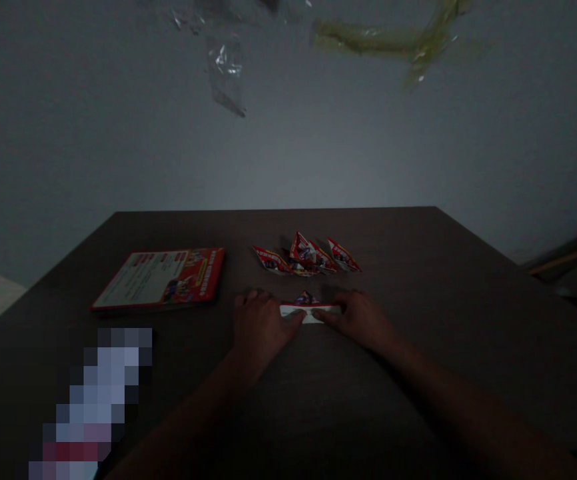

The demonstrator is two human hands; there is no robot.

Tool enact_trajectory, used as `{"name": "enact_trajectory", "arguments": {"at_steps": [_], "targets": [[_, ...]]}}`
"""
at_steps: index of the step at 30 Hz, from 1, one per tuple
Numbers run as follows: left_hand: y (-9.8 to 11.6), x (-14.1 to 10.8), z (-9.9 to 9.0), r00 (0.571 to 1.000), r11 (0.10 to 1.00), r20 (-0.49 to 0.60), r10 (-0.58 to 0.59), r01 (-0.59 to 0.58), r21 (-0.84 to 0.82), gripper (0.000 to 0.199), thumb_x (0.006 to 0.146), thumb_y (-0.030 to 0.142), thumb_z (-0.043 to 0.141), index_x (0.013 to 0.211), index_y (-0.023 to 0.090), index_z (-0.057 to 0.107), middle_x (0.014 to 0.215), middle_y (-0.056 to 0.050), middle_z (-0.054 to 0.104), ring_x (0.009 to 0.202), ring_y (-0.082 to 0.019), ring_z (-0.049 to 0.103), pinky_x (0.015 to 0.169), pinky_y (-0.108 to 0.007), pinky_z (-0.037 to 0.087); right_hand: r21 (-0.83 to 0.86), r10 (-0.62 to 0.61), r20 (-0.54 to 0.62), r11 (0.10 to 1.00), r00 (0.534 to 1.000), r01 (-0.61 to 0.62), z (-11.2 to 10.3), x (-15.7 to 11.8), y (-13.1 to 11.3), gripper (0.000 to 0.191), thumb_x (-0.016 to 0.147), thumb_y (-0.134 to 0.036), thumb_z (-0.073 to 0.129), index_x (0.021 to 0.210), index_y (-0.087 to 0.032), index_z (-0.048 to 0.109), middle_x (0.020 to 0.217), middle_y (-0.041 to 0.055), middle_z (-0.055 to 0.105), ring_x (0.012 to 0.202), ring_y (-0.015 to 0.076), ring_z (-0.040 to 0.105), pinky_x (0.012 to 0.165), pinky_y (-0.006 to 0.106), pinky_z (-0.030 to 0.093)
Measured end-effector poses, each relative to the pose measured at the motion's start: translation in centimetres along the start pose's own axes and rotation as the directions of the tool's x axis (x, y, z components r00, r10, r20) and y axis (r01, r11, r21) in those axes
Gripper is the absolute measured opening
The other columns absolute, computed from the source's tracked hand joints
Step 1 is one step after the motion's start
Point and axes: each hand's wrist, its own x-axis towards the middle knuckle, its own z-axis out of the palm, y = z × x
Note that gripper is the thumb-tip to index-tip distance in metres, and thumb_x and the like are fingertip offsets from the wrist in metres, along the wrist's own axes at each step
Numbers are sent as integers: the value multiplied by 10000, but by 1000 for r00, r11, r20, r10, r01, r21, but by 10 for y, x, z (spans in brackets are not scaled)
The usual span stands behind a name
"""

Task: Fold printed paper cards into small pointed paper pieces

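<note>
Low over the middle of the table, a folded printed paper shows a white strip with a red edge, and a coloured printed part stands up behind it. My left hand is closed on its left end, with the thumb lying along the white strip. On the right end, my right hand grips the same paper, its thumb pointing inward. The two thumb tips are close together but apart. Some of my fingers are hidden behind the paper. Just beyond lie several folded red printed papers, pointed in shape and partly overlapping.
A flat red-and-white printed stack or booklet lies left on the dark wooden table. A pixelated device-like object lies at the front left, by my left forearm. Behind the table rises a grey wall with tape scraps.
</note>
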Motion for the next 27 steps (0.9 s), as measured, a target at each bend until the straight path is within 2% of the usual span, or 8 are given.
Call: {"name": "enact_trajectory", "arguments": {"at_steps": [4,9,17,22,27], "targets": [[1,0,-1,1000,1000,-6,-1,1,2,542,789,619,423,842,147,685,908,-136,667,951,-297,537,840,-420,338,-2,-5,-6,1000,1000,5,2,0,1,531,769,-682,448,778,-209,689,699,64,683,659,211,612,572,279,362],[-2,0,2,998,999,-31,54,-53,6,556,781,631,418,816,146,687,875,-134,656,928,-300,540,840,-433,339,-23,-3,-25,1000,1000,2,4,-1,1,500,747,-669,494,790,-207,679,759,74,692,728,224,618,614,286,378],[-2,-1,2,997,998,-22,70,-70,-2,564,782,649,411,803,154,680,871,-122,659,924,-292,543,822,-418,346,-15,-13,-18,1000,1000,13,2,-2,-1,494,752,-661,497,791,-204,679,737,68,688,715,217,620,612,282,369],[0,-2,2,998,998,-17,55,-55,9,477,845,542,392,814,158,675,884,-120,656,924,-281,546,818,-412,345,-8,-23,-26,1000,999,23,1,-2,0,477,748,-653,514,765,-206,679,725,62,682,694,210,607,595,275,360],[1,-2,0,998,998,-5,57,-56,30,457,871,489,367,819,157,677,885,-126,657,917,-282,549,817,-413,337,28,25,-1,999,1000,-25,2,-1,2,476,736,-652,530,768,-202,681,706,63,668,678,206,595,568,265,348]]}}
